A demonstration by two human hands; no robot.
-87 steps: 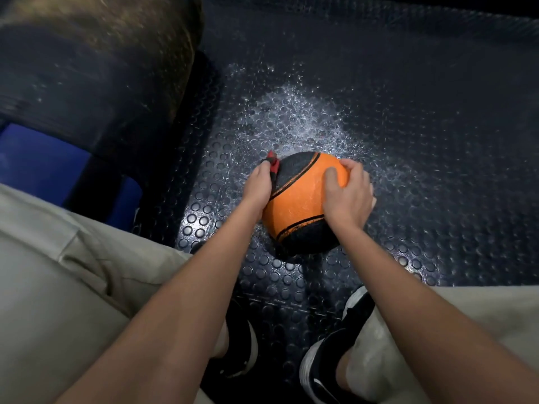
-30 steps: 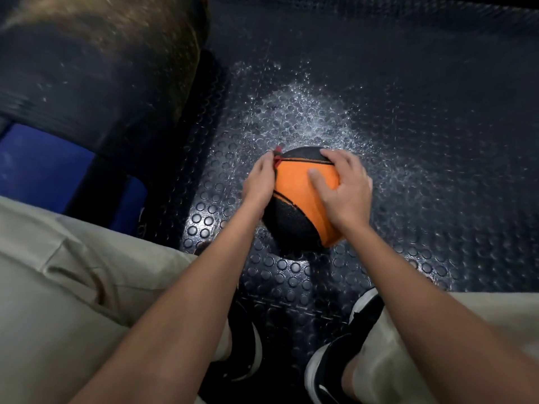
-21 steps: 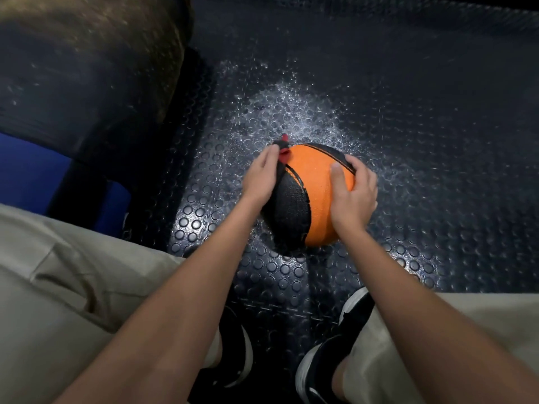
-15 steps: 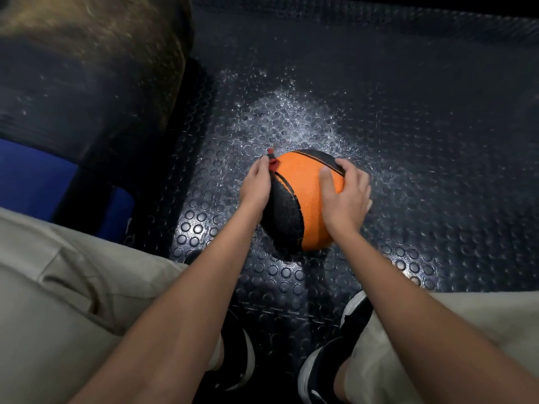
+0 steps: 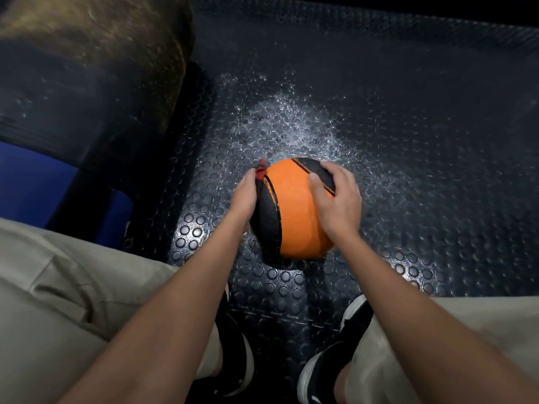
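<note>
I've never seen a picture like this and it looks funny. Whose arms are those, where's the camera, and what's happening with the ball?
The camera sits on a person's head and looks down, so you see that person's own arms, knees and black shoes. There is no machine here, just two bare hands. A ball, orange and black, rests on a dark bumpy floor sprinkled with what look like shiny droplets. The right hand curls over the ball's top, holding it. The left hand holds a red cloth against the ball's side, probably to wipe it.

Orange ball (image 5: 294, 211) with black panels; red cloth (image 5: 260, 169); dark stud-patterned floor mat (image 5: 437, 170).
</note>
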